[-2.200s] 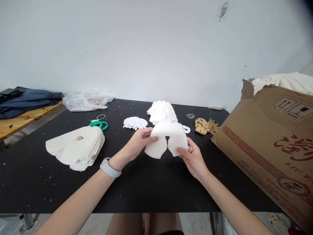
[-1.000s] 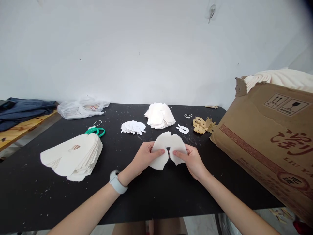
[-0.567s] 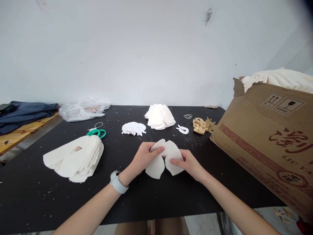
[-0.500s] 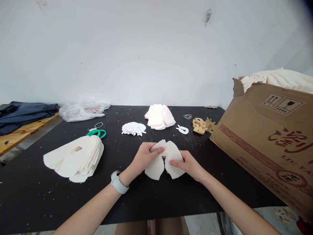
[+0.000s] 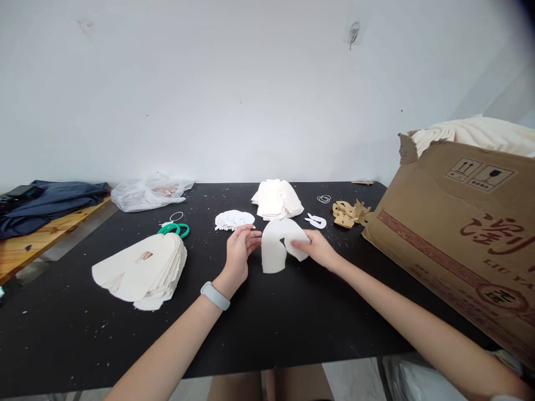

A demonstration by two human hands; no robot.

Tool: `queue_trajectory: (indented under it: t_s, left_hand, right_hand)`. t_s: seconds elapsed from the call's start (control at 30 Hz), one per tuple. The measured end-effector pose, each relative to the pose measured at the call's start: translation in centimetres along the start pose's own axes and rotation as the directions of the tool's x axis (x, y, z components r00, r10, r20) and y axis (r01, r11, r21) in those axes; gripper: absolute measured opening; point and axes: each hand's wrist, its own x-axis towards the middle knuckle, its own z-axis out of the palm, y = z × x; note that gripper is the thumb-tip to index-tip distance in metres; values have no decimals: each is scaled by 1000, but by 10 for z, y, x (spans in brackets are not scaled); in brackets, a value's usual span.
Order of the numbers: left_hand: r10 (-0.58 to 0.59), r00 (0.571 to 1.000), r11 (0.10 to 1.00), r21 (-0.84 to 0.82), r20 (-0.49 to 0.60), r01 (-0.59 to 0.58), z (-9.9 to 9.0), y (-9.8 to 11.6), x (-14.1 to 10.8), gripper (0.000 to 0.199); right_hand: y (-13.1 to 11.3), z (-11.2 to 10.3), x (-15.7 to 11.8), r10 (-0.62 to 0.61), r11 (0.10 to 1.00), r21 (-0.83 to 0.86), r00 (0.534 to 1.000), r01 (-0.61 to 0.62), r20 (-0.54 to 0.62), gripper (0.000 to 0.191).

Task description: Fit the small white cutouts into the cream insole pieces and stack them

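Observation:
A cream, thick felt-like cutout, rounded on top with a slit between two lobes, hangs in front of me above the table. My right hand pinches its right lobe, the thumb lying on the front face. Beside its left edge is my left hand, fingers apart and holding nothing; the fingertips reach the edge, and I cannot tell if they touch it. Just behind lies a pile of similar cream cutouts. A larger stack of cream cutouts rests on the left.
Green-handled scissors lie behind the left stack. White cutouts, a white looped piece, rubber bands and tan cutouts spread across the black table. A cardboard box leans at the right; a plastic bag sits back left.
The cutout has moved away from me toward the rear pile. My left hand has let go of its left side and turned; my right hand keeps hold.

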Motion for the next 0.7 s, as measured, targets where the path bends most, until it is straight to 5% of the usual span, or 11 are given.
queue_trajectory:
  t_s: [0.17,0.33,0.5,0.7]
  left_hand:
    - [59,995,996,-63,-80,-64,-6,-2,11,20]
    - [122,990,992,-31,-70,-124,-4,-4,8,12]
    - [140,989,990,30,-54,-139,-2,-6,4,10]
    - [155,988,985,82,-17,-153,-3,-9,4,9]
  right_hand:
    - [-3,-17,77,-59,987,-159,989,37,-133,39]
    - [-10,-28,133,-60,920,-383,937,-81,-344,32]
    - [-10,-23,148,-90,798,-563,881,-215,-464,27]
    - [-4,-20,144,-164,746,-607,809,-273,-565,54]
